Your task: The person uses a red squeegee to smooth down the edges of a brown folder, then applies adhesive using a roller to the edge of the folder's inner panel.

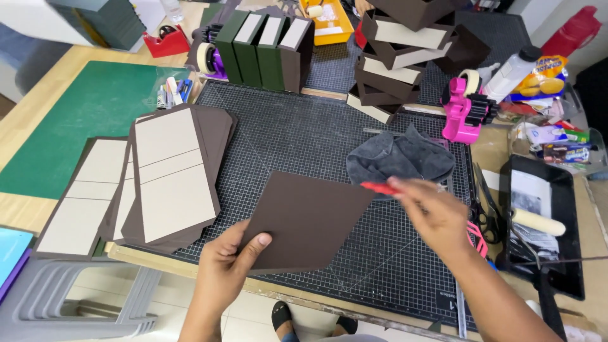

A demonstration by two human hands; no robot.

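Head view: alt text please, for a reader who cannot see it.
A person's left hand holds a dark brown sheet over a gridded cutting mat, while the right hand holds a thin red tool, blurred. Stacked brown covers with pale panels lie to the left, a grey cloth and pink tape dispenser to the right.

My left hand [231, 259] reaches up from below, thumb on top and fingers pinched closed. My right hand [437, 215] comes in from the lower right, forearm angled, fingers curled in a blurred grip.
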